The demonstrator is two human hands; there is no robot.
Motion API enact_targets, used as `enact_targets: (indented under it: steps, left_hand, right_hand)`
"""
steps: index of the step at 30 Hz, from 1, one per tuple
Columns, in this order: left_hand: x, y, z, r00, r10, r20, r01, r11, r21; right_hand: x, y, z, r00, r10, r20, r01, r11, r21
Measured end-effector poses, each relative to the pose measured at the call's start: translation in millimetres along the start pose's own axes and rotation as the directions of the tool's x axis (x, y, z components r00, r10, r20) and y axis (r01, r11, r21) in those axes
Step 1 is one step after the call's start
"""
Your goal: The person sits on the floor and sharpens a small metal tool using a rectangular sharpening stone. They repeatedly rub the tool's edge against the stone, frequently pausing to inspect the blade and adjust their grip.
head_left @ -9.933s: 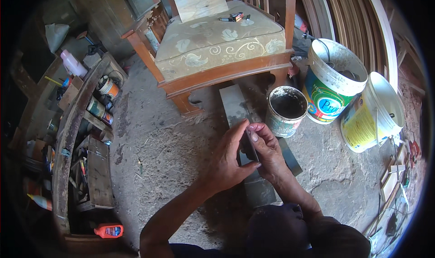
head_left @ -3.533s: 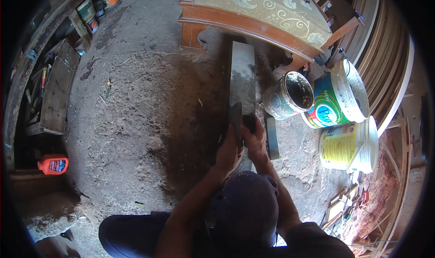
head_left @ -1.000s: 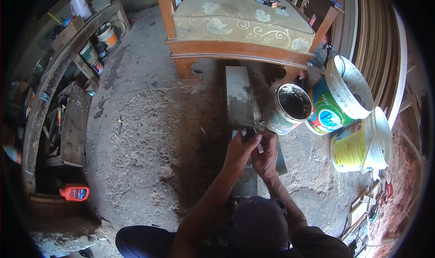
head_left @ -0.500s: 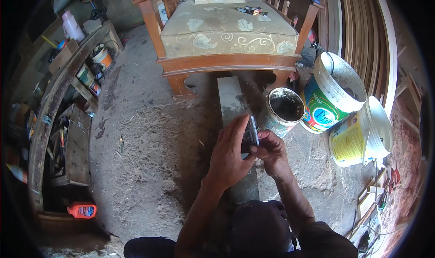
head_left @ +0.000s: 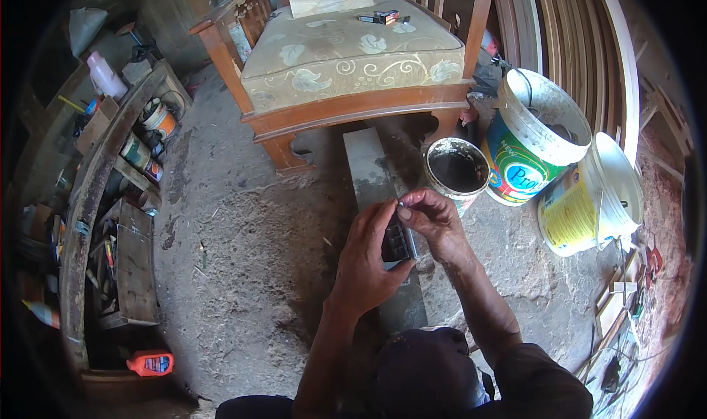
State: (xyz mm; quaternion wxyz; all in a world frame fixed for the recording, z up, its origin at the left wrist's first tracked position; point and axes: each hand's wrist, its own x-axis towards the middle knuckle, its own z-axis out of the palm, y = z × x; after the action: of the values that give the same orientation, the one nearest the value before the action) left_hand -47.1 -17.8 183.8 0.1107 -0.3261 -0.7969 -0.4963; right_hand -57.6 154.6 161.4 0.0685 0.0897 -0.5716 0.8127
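Note:
My left hand is closed round a small black case with a row of square sections and a pale, shiny edge. Its fingers wrap the left side and the thumb presses from below. At the far end of the case, my right hand pinches with thumb and forefinger. A tiny pale tip shows there, too small to name. Beneath both hands runs a long grey board, with dark damp patches on its surface. The paint can, dark inside, stands just beyond my right hand.
A wooden chair with a floral cushion stands ahead, a small box on it. Two large white buckets are at right, before upright boards. Cluttered shelving and a red bottle line the left.
My right hand has shifted from the near end of the case to its far end. The case has turned so its sectioned face shows. The whole view has swung slightly right.

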Motion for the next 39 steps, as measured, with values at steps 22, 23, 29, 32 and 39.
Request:
enact_targets:
  steps: [22,23,29,32,39]
  left_hand:
    - [10.0,-1.4,-5.3,0.913,-0.399,0.088,0.301,0.513,-0.804]
    - [10.2,-0.6,-6.4,0.915,-0.394,0.09,0.299,0.51,-0.806]
    - [9.6,6.6,-10.7,0.901,-0.417,0.119,0.298,0.397,-0.868]
    - [10.2,6.3,-11.2,0.908,-0.396,0.137,0.293,0.367,-0.883]
    - [16.4,11.3,-16.8,0.928,-0.319,0.194,0.306,0.354,-0.884]
  right_hand:
    - [-26.4,18.0,40.6,0.853,-0.518,0.064,0.508,0.797,-0.326]
    - [-25.6,19.1,39.9,0.845,-0.53,0.076,0.522,0.785,-0.335]
    - [-25.1,21.5,44.8,0.824,-0.564,0.06,0.545,0.757,-0.362]
    - [-23.6,21.1,45.2,0.798,-0.599,0.068,0.58,0.733,-0.355]
    - [-16.6,11.4,43.3,0.726,-0.674,0.134,0.645,0.601,-0.472]
